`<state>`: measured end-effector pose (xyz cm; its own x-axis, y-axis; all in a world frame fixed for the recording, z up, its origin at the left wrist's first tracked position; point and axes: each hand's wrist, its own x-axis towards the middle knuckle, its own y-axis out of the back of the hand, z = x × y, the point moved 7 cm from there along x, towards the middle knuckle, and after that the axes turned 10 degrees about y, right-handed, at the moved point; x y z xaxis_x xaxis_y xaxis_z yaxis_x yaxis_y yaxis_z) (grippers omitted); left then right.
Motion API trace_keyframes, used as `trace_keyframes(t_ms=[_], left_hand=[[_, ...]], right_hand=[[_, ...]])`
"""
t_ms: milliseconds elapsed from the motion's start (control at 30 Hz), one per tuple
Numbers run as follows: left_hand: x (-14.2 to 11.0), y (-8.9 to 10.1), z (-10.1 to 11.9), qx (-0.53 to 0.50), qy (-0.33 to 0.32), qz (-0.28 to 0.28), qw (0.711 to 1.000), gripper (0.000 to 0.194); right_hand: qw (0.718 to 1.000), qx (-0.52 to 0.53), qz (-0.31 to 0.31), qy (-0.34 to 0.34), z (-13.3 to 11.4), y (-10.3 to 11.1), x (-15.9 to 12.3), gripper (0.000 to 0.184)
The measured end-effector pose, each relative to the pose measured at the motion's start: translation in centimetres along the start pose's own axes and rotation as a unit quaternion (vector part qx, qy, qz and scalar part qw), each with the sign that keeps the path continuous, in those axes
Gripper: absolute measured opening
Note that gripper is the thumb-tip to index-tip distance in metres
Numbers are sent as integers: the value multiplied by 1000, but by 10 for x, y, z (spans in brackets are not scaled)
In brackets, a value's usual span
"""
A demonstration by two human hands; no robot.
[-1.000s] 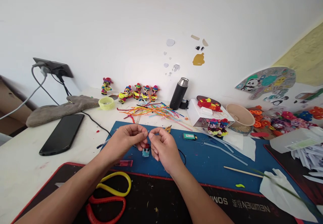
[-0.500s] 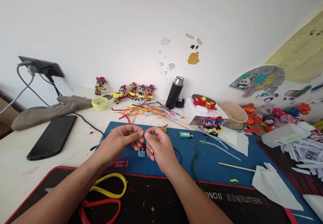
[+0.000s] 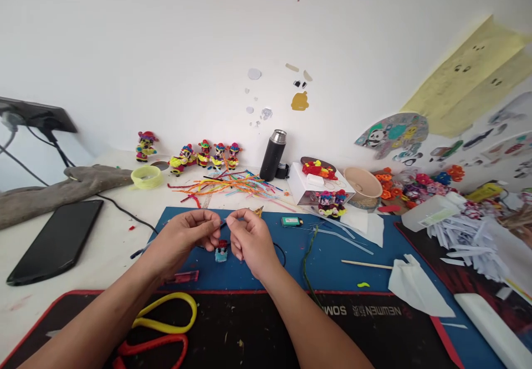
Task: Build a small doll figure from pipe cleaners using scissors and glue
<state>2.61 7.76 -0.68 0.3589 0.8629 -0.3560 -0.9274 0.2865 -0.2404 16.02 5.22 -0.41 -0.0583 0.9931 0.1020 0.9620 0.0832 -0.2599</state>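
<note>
Over the blue mat (image 3: 299, 252), my left hand (image 3: 189, 239) and my right hand (image 3: 251, 241) face each other with thumbs and index fingers pinched. A short, thin dark strand (image 3: 223, 225) shows in the narrow gap between the fingertips; its kind is too small to make out. Just below the hands stands a small light-blue figure (image 3: 221, 254) with a red top. Beside my left wrist lies a pink-red plastic piece (image 3: 186, 277). Scissors with yellow and red handles (image 3: 189, 312) rest on the black mat, partly covered by my left forearm.
Colourful fuzzy sticks (image 3: 233, 185) lie behind the mat, near several small figures (image 3: 203, 153) and a black flask (image 3: 273, 155). A phone (image 3: 56, 241) is at left. To the right are a green stem (image 3: 307, 261), a wooden stick (image 3: 366, 264), tissue (image 3: 418, 288) and a white box (image 3: 299, 183).
My fingertips, close together before, are now slightly apart, with the dark strand showing between them. The camera has turned right, so the scene sits further left.
</note>
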Motion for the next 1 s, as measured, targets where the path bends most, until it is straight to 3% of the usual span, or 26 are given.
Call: trace_keyframes(t_ms=[167,300,400,500,633,733,867,1000], left_hand=[[2,5,1,-14,2,9,1000,39],[3,11,3,-13,-5,24,1000,37],[3,11,4,1,-13,21,1000,35],[2,9,4,5,-15,18,1000,37],[1,8,3,8,-7,23,1000,43],[1,9,3,15,-9,25,1000,44],[-1,7,5,28,-28,24,999,44],[-2,2,4,46,-36,7,998,40]], right_hand=[[999,-52,-5,-8,-7,15,-19,38],[977,-212,-5,-6,-20,54,-54,34],[937,-350,8,-15,-34,89,-84,31],[881,-467,31,-64,-50,119,-111,29],[808,-575,22,-129,-60,139,-135,31],[768,-624,31,-140,-56,149,-144,31],[748,-649,25,-137,-39,157,-153,15],[774,-626,56,-73,-38,156,-155,24]])
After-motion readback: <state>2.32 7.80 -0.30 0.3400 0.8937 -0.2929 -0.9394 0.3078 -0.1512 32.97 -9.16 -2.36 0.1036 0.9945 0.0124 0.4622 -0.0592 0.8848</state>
